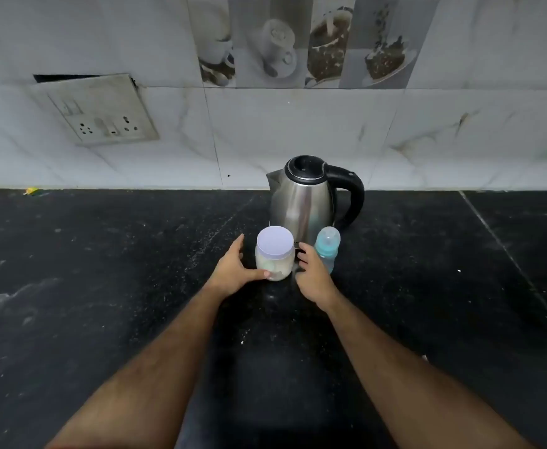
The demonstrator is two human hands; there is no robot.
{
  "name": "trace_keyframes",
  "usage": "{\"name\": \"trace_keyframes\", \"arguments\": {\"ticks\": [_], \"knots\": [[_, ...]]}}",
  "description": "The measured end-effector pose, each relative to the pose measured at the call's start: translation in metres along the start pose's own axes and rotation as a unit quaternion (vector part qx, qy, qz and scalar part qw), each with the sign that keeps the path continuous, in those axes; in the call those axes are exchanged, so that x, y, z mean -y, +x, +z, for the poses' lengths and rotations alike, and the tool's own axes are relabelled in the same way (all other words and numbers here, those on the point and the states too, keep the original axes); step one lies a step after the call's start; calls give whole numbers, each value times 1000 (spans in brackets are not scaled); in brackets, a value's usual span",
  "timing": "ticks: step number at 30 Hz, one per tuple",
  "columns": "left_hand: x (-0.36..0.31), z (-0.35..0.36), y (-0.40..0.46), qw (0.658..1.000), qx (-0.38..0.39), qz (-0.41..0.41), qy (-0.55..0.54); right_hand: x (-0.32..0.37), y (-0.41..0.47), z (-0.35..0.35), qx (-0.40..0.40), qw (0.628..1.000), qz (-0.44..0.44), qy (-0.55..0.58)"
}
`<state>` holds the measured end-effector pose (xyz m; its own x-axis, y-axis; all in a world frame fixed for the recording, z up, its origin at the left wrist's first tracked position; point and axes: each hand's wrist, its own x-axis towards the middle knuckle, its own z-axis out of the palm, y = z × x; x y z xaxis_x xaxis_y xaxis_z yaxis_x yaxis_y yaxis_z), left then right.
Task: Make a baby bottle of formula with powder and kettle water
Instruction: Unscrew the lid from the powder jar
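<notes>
Left hand (233, 265) cupping powder jar (275, 254), thumb on wall, prob. to steady; right hand (312, 273) spread beside, lid (275, 240) on.

— Can you read anything from where you stand?

— No, not a word. The kettle (301, 202) has a small dark mark low on its steel body, but it is too small and partly hidden behind the jar (275, 254), so no letters come out of it.

— And the jar itself, just in front of the kettle?

— Plain lid, no label that I can read.

— The baby bottle (327, 249), right of the jar?

— No markings I can make out.

— The wall above the kettle?

— The picture tiles (298, 43) show cups and coffee, no lettering. The socket plate (100, 108), up and left of the kettle, carries nothing readable either.
</notes>
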<state>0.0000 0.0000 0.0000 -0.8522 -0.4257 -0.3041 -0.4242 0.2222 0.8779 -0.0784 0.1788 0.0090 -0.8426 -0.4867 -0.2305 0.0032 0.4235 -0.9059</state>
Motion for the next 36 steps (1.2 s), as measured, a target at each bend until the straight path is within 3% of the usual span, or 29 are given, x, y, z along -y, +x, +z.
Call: {"name": "trace_keyframes", "arguments": {"ticks": [6,21,29,36], "knots": [[-1,8,12,998,57,18,-7,3,12,5,5,999,26,46],[-1,15,12,998,34,46,-4,1,15,8,25,997,55,43],[5,7,-23,998,37,58,-11,3,-24,11,43,997,34,45],[4,-13,-65,991,63,61,-98,3,-74,19,72,994,-24,75]]}}
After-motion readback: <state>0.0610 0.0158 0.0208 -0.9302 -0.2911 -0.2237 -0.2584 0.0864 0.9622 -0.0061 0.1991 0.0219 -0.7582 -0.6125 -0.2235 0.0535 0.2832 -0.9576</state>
